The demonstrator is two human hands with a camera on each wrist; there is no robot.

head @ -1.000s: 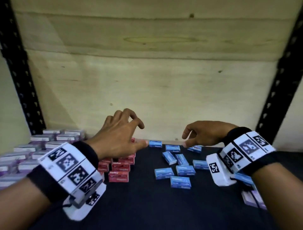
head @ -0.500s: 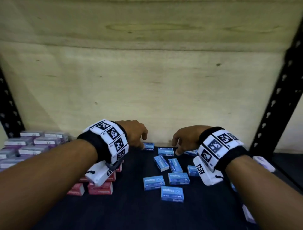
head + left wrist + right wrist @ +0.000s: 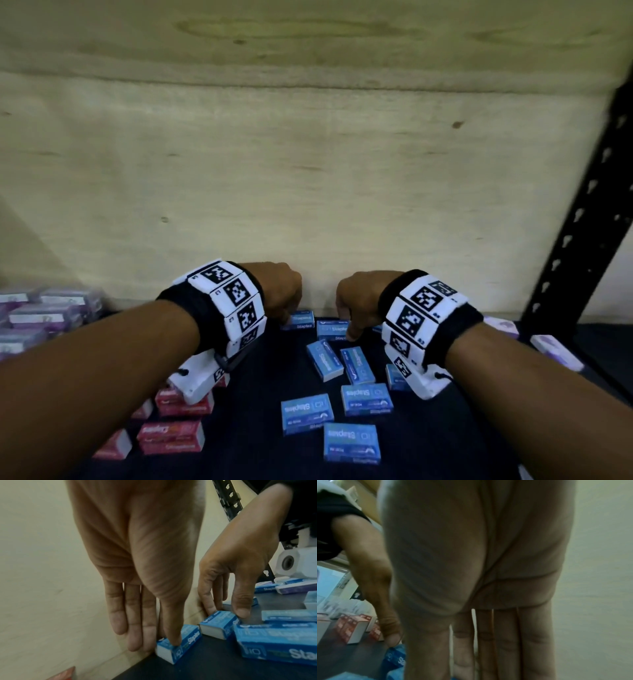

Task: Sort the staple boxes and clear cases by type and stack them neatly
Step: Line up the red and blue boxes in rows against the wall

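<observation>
Several blue staple boxes (image 3: 306, 413) lie loose on the dark shelf (image 3: 260, 377). My left hand (image 3: 287, 315) reaches to the back wall and pinches the leftmost blue box (image 3: 188, 638), thumb on its front and fingers (image 3: 135, 639) behind it. My right hand (image 3: 347, 329) pinches the neighbouring blue box (image 3: 219, 622) the same way, thumb in front. Both boxes rest on the shelf. Red staple boxes (image 3: 171, 435) are stacked under my left forearm. In the right wrist view my right hand (image 3: 471, 655) hides its box.
Clear cases with purple labels (image 3: 44, 318) are piled at the far left, and a few more (image 3: 555, 346) lie at the right. A plywood back wall (image 3: 308, 188) closes the shelf. A black perforated post (image 3: 582, 219) stands at the right.
Both hands have moved forward and down from above the boxes to the back row. Their fingers now close on two blue boxes by the wall.
</observation>
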